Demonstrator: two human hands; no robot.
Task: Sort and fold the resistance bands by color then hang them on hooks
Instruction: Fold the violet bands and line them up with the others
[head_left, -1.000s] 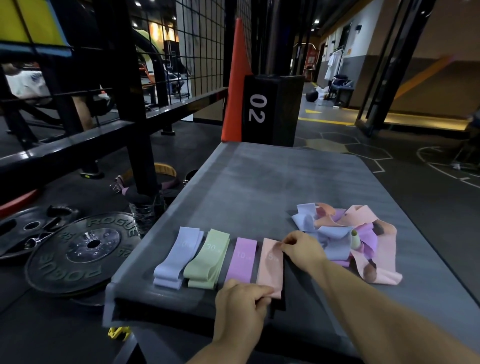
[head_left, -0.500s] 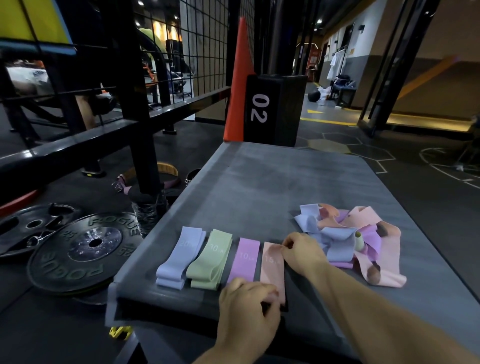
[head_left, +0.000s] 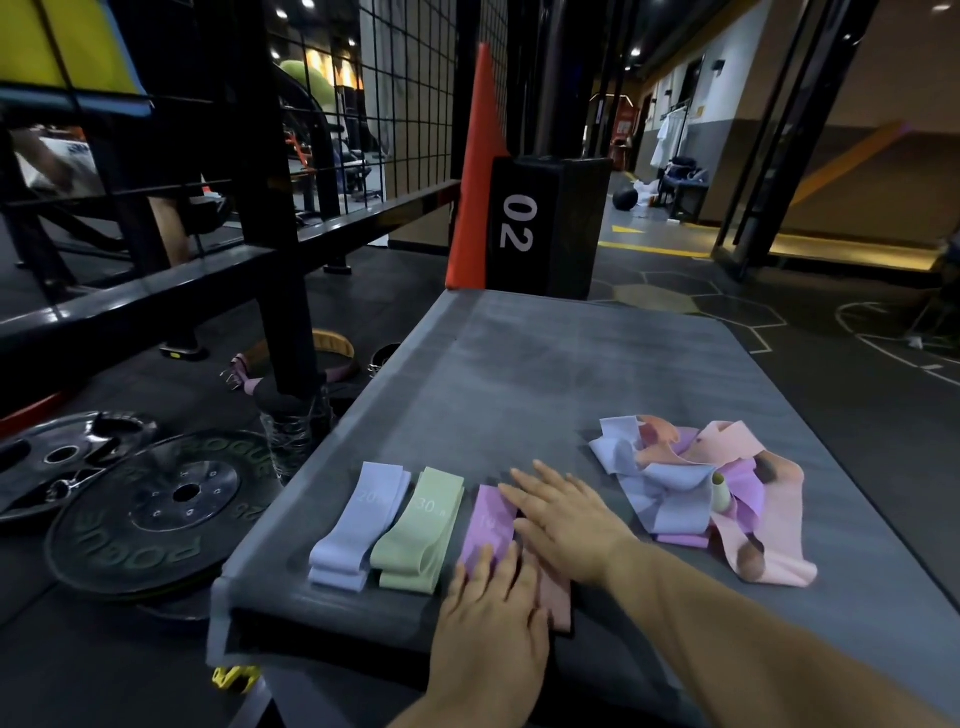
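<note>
Two hands changed: our left hand (head_left: 493, 618) and right hand (head_left: 566, 522) quit pinching, now press spread fingers on the folded peach-pink elastic band (head_left: 558, 597) | near edge of the grey padded bench (head_left: 545, 374) | we judge fourth colour placed.

The right grip (head_left: 566, 525) no longer pinches the far end of the pink band (head_left: 557, 597): its fingers are now straight and lie flat over the band's far half, their tips reaching onto the purple band (head_left: 487, 522) beside it. The left grip (head_left: 493, 618), curled at the near end a moment ago, has also opened and presses flat there, fingertips over the purple band's near end. Most of the pink band is now covered
</note>
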